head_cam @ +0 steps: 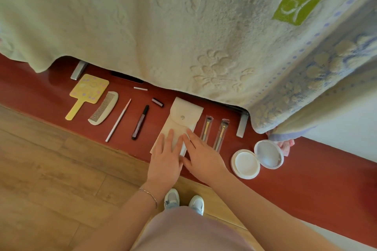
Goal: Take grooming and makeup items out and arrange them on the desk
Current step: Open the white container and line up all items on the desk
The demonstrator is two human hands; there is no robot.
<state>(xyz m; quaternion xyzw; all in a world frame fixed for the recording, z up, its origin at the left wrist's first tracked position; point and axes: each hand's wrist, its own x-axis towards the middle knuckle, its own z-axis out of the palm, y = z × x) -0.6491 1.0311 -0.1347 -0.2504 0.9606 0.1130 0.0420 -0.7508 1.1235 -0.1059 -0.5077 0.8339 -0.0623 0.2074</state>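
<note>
A white snap pouch (183, 117) lies on the red desk (316, 185) with its flap open. My left hand (166, 160) and my right hand (202, 155) rest flat on its near end, fingers spread, gripping nothing. Left of the pouch lie a dark pen-like liner (140, 122), its cap (157, 102), a thin white stick (118, 120), a cream comb (104, 108) and a yellow hand mirror (86, 94). To the right are two wrapped brushes (206, 128) (221, 133) and an open white compact (257, 159).
A cream towel (163, 26) and a blue-patterned towel (306, 79) hang over the desk's back. Two grey metal feet (78, 69) (242, 126), a small white stick (140, 88) and a dark flat object (127, 77) sit near them. Wooden floor (51, 179) lies below.
</note>
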